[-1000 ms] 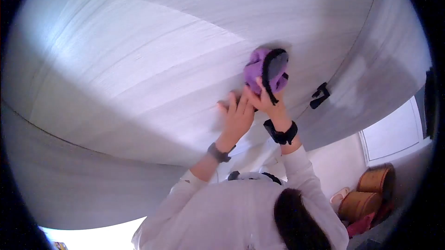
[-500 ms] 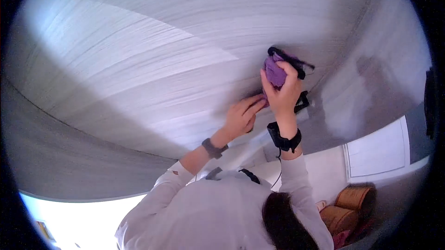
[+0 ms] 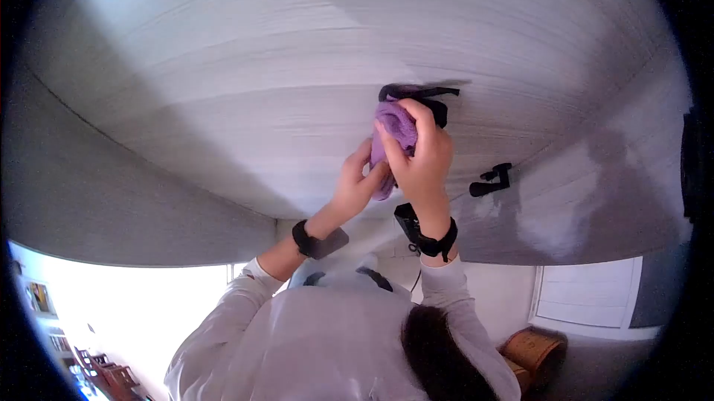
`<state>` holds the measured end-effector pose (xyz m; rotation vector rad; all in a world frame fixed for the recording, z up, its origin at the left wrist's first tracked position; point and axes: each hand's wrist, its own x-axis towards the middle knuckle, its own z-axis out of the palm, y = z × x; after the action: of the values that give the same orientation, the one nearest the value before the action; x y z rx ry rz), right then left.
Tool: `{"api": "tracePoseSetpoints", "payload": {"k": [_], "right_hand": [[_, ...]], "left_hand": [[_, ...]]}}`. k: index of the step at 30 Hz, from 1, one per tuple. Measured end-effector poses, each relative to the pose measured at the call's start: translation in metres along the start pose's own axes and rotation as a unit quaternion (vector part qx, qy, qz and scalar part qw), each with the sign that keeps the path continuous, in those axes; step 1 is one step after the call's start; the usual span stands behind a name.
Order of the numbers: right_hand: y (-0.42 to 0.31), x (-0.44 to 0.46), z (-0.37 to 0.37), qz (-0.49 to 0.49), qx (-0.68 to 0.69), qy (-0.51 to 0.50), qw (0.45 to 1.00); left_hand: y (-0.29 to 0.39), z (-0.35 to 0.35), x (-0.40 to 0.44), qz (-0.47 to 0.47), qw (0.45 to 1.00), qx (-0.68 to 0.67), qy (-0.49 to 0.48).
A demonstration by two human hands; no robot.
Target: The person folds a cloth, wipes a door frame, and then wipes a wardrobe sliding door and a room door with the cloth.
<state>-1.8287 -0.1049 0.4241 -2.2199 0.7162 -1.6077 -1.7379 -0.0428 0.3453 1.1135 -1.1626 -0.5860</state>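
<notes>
A purple fuzzy cloth item (image 3: 396, 127) with black trim is bunched up over the pale wood-grain surface (image 3: 297, 103). My right hand (image 3: 422, 155) grips it from the right, thumb and fingers wrapped round its folds. On its lower left edge, my left hand (image 3: 357, 184) pinches the purple cloth between thumb and fingers. A black strap (image 3: 428, 91) sticks out beyond the cloth at the top. Both wrists wear dark bands.
A small black clip-like object (image 3: 491, 180) lies on the surface, right of my right hand. Brown round containers (image 3: 532, 349) stand on the floor at lower right, near a white door (image 3: 587, 293). Reddish-brown wooden furniture (image 3: 108, 375) shows at lower left.
The purple item was turned and folded, its grey-and-black part no longer facing up. My left hand went from lying spread beside it to pinching its lower edge. The view has shifted.
</notes>
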Motion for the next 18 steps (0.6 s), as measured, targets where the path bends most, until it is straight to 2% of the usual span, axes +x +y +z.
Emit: {"api": "tracePoseSetpoints", "payload": {"k": [1,3,4,7,9,11,12,15,18], "right_hand": [[-0.002,-0.003,0.001,-0.005,0.001,-0.025,1.0],[-0.002,-0.003,-0.004,-0.012,0.002,-0.07,0.997],[0.001,-0.004,-0.006,-0.046,0.005,-0.065,0.997],[-0.016,-0.005,-0.002,-0.021,0.049,-0.057,0.997],[-0.02,-0.016,-0.003,0.051,0.03,-0.15,0.987],[-0.031,-0.025,0.001,0.142,0.019,-0.244,0.959],[-0.038,-0.026,0.008,0.156,0.023,-0.274,0.949],[-0.044,-0.031,0.032,0.037,0.057,-0.191,0.979],[-0.049,-0.03,0.038,0.039,0.18,-0.103,0.978]], "left_hand": [[-0.004,-0.002,-0.005,0.006,1.0,0.008,0.015],[-0.01,-0.012,-0.012,-0.061,0.997,-0.025,0.033],[-0.011,-0.019,-0.013,-0.093,0.994,-0.039,0.039],[0.01,-0.062,-0.011,-0.015,0.983,-0.119,0.14],[0.029,-0.088,-0.007,0.028,0.978,-0.075,0.194],[0.037,-0.113,-0.008,0.041,0.981,0.014,0.191],[0.04,-0.123,-0.01,0.041,0.978,0.012,0.202],[0.048,-0.152,-0.014,0.052,0.973,0.028,0.222],[0.049,-0.176,-0.015,0.078,0.964,0.041,0.252]]}}
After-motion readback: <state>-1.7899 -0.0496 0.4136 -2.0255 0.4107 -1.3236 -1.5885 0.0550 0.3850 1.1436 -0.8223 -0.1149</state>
